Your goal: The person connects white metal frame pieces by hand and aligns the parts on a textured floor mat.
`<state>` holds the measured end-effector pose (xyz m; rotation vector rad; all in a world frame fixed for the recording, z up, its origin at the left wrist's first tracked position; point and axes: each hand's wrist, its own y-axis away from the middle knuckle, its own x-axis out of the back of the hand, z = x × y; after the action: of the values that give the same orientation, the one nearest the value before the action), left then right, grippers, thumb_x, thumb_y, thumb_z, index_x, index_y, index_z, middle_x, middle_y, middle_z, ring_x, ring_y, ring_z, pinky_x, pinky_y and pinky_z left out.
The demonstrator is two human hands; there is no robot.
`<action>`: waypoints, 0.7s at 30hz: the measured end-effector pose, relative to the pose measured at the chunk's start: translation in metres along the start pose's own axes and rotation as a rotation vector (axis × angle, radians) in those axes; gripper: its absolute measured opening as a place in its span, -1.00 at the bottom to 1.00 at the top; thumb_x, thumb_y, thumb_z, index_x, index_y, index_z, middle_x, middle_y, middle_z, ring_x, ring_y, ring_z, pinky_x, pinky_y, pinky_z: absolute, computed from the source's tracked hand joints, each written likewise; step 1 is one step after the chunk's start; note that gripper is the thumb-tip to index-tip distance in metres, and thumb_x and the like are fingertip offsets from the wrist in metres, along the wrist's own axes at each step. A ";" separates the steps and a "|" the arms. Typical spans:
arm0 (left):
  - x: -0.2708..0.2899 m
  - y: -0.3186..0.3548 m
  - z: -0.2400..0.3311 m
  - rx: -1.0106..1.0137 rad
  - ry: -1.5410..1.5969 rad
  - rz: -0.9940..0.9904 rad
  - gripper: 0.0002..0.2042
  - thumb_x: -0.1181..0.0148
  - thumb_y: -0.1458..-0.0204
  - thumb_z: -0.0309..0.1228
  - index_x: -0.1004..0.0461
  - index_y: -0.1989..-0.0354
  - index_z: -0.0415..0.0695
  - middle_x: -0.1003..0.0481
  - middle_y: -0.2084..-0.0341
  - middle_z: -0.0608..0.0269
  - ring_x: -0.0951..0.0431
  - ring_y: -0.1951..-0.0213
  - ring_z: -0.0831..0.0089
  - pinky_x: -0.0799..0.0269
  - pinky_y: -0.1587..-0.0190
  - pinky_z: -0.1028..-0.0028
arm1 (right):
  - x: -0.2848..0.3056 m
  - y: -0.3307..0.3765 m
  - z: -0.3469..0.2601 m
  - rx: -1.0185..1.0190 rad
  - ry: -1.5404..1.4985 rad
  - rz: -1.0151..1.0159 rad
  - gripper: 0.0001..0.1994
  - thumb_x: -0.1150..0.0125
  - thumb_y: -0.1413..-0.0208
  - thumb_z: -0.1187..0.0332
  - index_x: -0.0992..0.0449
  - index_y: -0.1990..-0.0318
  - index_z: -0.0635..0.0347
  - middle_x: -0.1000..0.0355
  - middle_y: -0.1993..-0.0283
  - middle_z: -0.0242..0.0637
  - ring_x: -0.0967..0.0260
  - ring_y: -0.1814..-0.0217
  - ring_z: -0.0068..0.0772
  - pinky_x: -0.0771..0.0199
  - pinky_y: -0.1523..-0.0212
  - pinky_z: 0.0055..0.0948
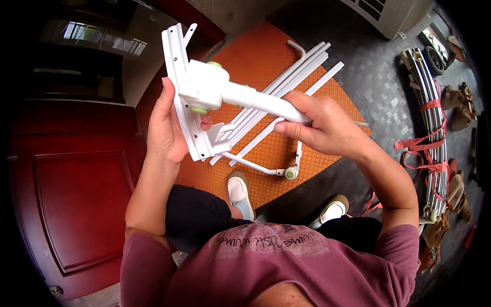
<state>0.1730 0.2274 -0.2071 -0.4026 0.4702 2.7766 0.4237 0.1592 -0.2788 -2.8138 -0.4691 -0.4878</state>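
Hinged white part's up in both hands, held over the orange mat [255, 56]. L hand [169, 125]: thumb along near-left edge of the drilled plate [177, 69], fingers curled behind, one tip peeking out on far side, so plate's pinched btwn them. R hand [330, 125]: fingers wrapped over end of curved tube [271, 104], thumb below. Hinge block [202, 82] w/ green caps sits just right of L thumb, btwn the two grips. Loose white bars [302, 73] lie on mat, beyond & below R fingers; another hinge w/ green cap [291, 173] is below R thumb, on mat.

Step in hand looks like orienting this part. To do it well: anchor plate w/ L, swing tube w/ R along the hinge's own axis, don't twist across it. Keep L fingertips clear of the block (prob a pinch pt if it folds). Take weight near block if plate tips.
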 end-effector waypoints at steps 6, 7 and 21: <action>0.019 0.000 0.010 -0.066 -0.063 -0.118 -0.50 0.20 -0.16 0.09 -0.21 0.61 -0.07 -0.32 0.81 0.25 -0.30 0.85 0.46 -0.22 0.81 0.58 | 0.018 -0.004 0.013 -0.017 -0.435 0.206 -0.74 -0.13 -0.15 0.21 -0.44 0.20 0.24 -0.20 0.61 -0.56 -0.08 0.63 -0.79 -0.09 0.62 -0.72; 0.019 -0.001 0.010 -0.118 -0.021 -0.141 -0.48 0.18 -0.14 0.13 -0.19 0.64 -0.07 -0.28 0.84 0.27 -0.30 0.84 0.47 -0.20 0.82 0.60 | 0.018 -0.005 0.016 -0.095 -0.564 0.212 -0.76 -0.06 -0.19 0.23 -0.41 0.18 0.23 -0.10 0.64 -0.60 0.04 0.69 -0.82 0.06 0.70 -0.72; 0.035 -0.004 0.005 -0.169 0.057 -0.393 -0.51 0.45 -0.19 0.00 -0.11 0.70 -0.02 -0.20 0.94 0.29 -0.13 0.92 0.49 -0.03 0.82 0.56 | 0.008 -0.012 0.024 -0.204 -0.999 0.286 -0.68 0.14 -0.27 0.13 -0.39 0.29 0.22 -0.07 0.71 -0.54 0.07 0.78 -0.75 0.08 0.78 -0.69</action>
<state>0.1412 0.2415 -0.2151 -0.5478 0.1466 2.4331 0.4333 0.1791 -0.2957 -3.0538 -0.1608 1.0210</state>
